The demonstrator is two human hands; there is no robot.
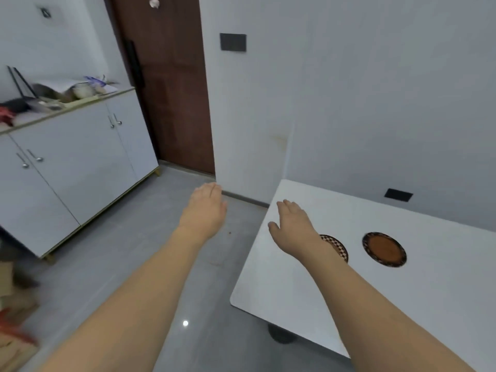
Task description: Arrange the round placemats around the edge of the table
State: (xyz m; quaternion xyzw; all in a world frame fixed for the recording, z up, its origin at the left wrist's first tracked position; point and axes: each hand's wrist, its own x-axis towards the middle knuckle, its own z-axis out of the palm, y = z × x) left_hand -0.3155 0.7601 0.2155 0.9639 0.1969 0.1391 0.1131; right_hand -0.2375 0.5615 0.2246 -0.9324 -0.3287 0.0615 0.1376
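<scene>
Two round placemats lie on the white table (281,285). One placemat (384,249) has a brown centre and a dark patterned rim and is fully visible. The other placemat (338,247), with a checkered rim, is partly hidden under my right forearm. My right hand (294,224) hovers over the table's left part, palm down, fingers apart, holding nothing. My left hand (206,210) is stretched out over the floor to the left of the table, open and empty.
A white cabinet (80,162) with cluttered items on top stands at the left. A brown door (171,84) is at the back. The table stands against the white wall (375,103), and a dark table base (281,335) shows underneath. Cardboard boxes (13,318) lie on the floor at the far left.
</scene>
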